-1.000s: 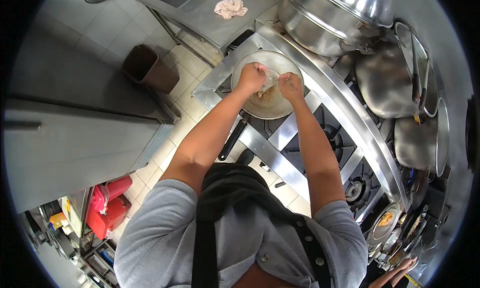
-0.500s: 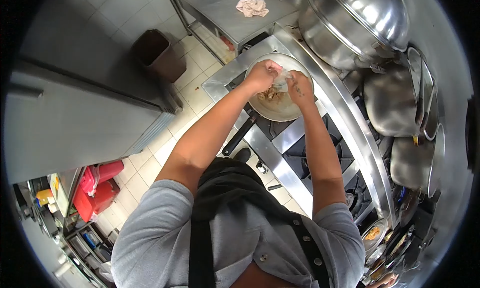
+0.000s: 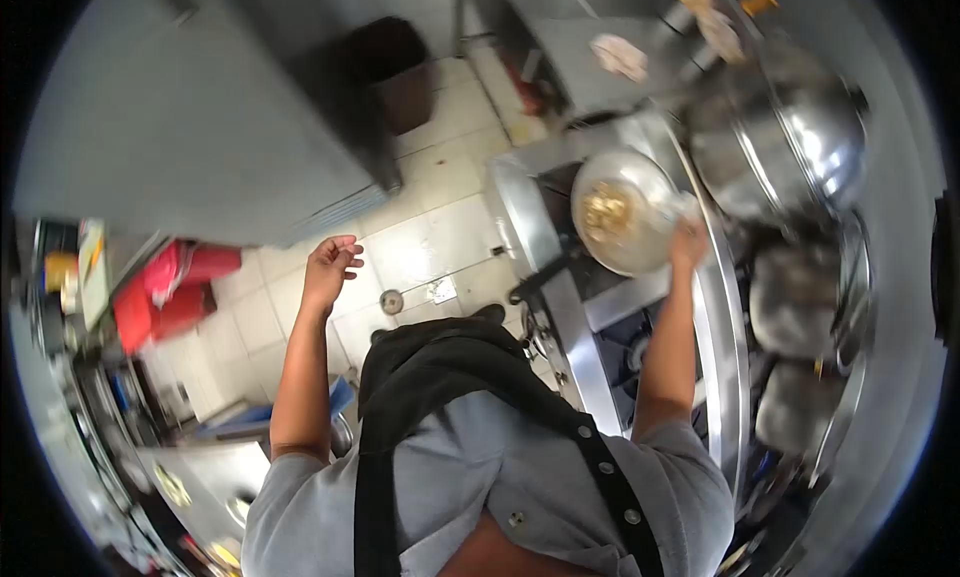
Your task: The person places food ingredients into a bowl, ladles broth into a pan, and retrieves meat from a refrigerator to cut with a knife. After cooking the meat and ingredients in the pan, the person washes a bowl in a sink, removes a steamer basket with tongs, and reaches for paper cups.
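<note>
My right hand (image 3: 688, 241) is at the right rim of a frying pan (image 3: 640, 255) on the stove, closed on a crumpled, see-through plastic bag (image 3: 682, 207) that is blurred. Pale brown pieces of food (image 3: 606, 213) lie in the left part of the pan. The pan's black handle (image 3: 540, 279) points toward my body. Well away from the stove, my left hand (image 3: 332, 271) hangs over the tiled floor, holding nothing, its fingers loosely bent and apart.
A large steel pot (image 3: 775, 142) stands beyond the stove. A pink cloth (image 3: 620, 57) lies on the steel counter. The dark bin (image 3: 408, 97) is on the floor, near a big grey cabinet (image 3: 190, 127). Red containers (image 3: 165, 312) stand at the left.
My left hand has let go of the bag and swung left, away from the pan. My right hand has moved to the pan's right rim with the bag. The view has turned left.
</note>
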The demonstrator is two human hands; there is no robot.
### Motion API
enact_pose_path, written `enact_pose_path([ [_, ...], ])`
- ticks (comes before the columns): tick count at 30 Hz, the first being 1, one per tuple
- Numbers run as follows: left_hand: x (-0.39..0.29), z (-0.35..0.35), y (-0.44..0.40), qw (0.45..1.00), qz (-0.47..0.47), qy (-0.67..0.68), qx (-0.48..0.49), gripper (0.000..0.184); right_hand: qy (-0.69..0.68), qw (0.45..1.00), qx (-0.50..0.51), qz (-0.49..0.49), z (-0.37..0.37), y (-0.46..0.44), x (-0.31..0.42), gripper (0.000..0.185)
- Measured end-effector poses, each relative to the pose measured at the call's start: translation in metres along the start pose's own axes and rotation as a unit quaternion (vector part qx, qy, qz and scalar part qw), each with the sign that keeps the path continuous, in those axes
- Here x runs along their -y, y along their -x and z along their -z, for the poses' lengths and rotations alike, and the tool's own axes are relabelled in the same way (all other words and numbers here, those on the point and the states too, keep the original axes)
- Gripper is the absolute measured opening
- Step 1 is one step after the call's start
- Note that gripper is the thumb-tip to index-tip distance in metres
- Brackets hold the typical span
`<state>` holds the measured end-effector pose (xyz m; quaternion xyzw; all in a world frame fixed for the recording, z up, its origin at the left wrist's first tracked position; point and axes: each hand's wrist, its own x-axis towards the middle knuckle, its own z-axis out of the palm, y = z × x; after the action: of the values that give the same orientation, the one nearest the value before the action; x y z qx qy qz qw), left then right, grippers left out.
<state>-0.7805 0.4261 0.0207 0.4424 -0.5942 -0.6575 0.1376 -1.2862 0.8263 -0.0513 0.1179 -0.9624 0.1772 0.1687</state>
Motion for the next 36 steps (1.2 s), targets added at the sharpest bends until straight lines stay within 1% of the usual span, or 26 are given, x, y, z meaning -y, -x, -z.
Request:
enact_pose_path([
  [1, 0.024, 0.033, 0.011, 0.998, 0.013, 0.039, -0.054, 0.024, 0.256, 0.953, -0.016, 0.164, -0.063, -0.019, -0.093, 0.033],
  [2, 0.036, 0.053, 0.029, 0.994, 0.023, 0.059, -0.089, 0.023, -0.145, 0.980, 0.138, -0.008, -0.023, -0.022, -0.038, 0.038],
  [3, 0.040, 0.042, 0.032, 0.987, 0.033, 0.082, -0.132, 0.022, -0.490, 0.827, 0.131, -0.243, 0.024, -0.024, 0.023, 0.046],
  [4, 0.051, 0.037, 0.031, 0.981, 0.027, 0.102, -0.162, 0.021, -0.524, 0.796, 0.143, -0.267, 0.011, -0.050, 0.030, 0.046],
  [5, 0.058, 0.029, 0.030, 0.975, 0.023, 0.122, -0.185, 0.021, -0.600, 0.739, 0.167, -0.255, -0.007, -0.074, 0.031, 0.044],
  [6, 0.061, 0.020, 0.030, 0.966, 0.025, 0.145, -0.213, 0.021, -0.668, 0.678, 0.164, -0.258, -0.013, -0.083, 0.059, 0.034],
  [8, 0.061, 0.000, 0.025, 0.952, 0.032, 0.168, -0.254, 0.022, -0.752, 0.534, 0.329, -0.205, -0.061, -0.117, 0.082, 0.022],
  [9, 0.055, -0.009, 0.023, 0.947, 0.037, 0.169, -0.271, 0.022, -0.756, 0.490, 0.402, -0.166, -0.075, -0.133, 0.104, 0.021],
  [11, 0.070, -0.006, 0.017, 0.936, 0.003, 0.178, -0.305, 0.021, -0.735, 0.384, 0.551, -0.093, -0.108, -0.123, 0.166, 0.020],
  [12, 0.081, -0.006, 0.015, 0.931, -0.031, 0.179, -0.315, 0.020, -0.720, 0.388, 0.563, -0.122, -0.108, -0.101, 0.211, 0.017],
  [13, 0.088, -0.006, 0.011, 0.923, -0.060, 0.178, -0.336, 0.020, -0.696, 0.392, 0.583, -0.148, -0.104, -0.083, 0.257, 0.020],
  [14, 0.086, -0.007, 0.013, 0.915, -0.085, 0.153, -0.364, 0.018, -0.661, 0.388, 0.623, -0.154, -0.117, -0.068, 0.295, 0.020],
  [15, 0.106, -0.012, 0.000, 0.895, -0.150, 0.191, -0.375, 0.018, -0.630, 0.392, 0.652, -0.161, -0.131, -0.058, 0.324, 0.020],
  [16, 0.071, -0.020, 0.025, 0.891, -0.094, 0.217, -0.388, 0.017, -0.599, 0.375, 0.695, -0.130, -0.139, -0.041, 0.347, 0.019],
  [18, 0.084, -0.010, 0.038, 0.872, -0.077, 0.247, -0.415, 0.019, -0.545, 0.342, 0.762, -0.076, -0.156, 0.005, 0.398, 0.017],
  [21, 0.103, 0.002, 0.074, 0.829, -0.022, 0.072, -0.554, 0.023, -0.464, 0.363, 0.803, -0.093, -0.159, 0.103, 0.467, 0.013],
  [22, 0.117, 0.006, 0.079, 0.811, -0.034, 0.082, -0.579, 0.023, -0.427, 0.338, 0.837, -0.058, -0.170, 0.128, 0.485, 0.016],
  [25, 0.121, 0.023, 0.107, 0.687, -0.023, -0.077, -0.722, 0.028, -0.334, 0.345, 0.875, -0.057, -0.201, 0.208, 0.544, 0.018],
  [26, 0.130, 0.031, 0.111, 0.648, -0.021, -0.050, -0.760, 0.031, -0.311, 0.343, 0.885, -0.054, -0.215, 0.234, 0.563, 0.019],
  [27, 0.137, 0.039, 0.116, 0.604, -0.011, -0.070, -0.794, 0.031, -0.286, 0.343, 0.893, -0.050, -0.229, 0.259, 0.583, 0.021],
  [29, 0.153, 0.052, 0.121, 0.525, 0.014, -0.085, -0.847, 0.031, -0.247, 0.369, 0.894, -0.064, -0.266, 0.310, 0.621, 0.021],
  [30, 0.154, 0.054, 0.122, 0.502, 0.040, -0.078, -0.861, 0.031, -0.223, 0.368, 0.901, -0.051, -0.289, 0.330, 0.635, 0.021],
  [31, 0.166, 0.056, 0.121, 0.469, 0.080, -0.147, -0.867, 0.033, -0.200, 0.366, 0.908, -0.038, -0.313, 0.350, 0.655, 0.021],
  [33, 0.178, 0.057, 0.114, 0.442, 0.137, -0.167, -0.871, 0.035, -0.167, 0.402, 0.898, -0.069, -0.350, 0.387, 0.693, 0.016],
  [34, 0.166, 0.060, 0.113, 0.420, 0.161, -0.199, -0.870, 0.036, -0.170, 0.435, 0.881, -0.078, -0.369, 0.401, 0.713, 0.014],
  [36, 0.169, 0.067, 0.110, 0.439, 0.218, -0.217, -0.845, 0.037, -0.165, 0.491, 0.851, -0.084, -0.410, 0.431, 0.753, 0.012],
])
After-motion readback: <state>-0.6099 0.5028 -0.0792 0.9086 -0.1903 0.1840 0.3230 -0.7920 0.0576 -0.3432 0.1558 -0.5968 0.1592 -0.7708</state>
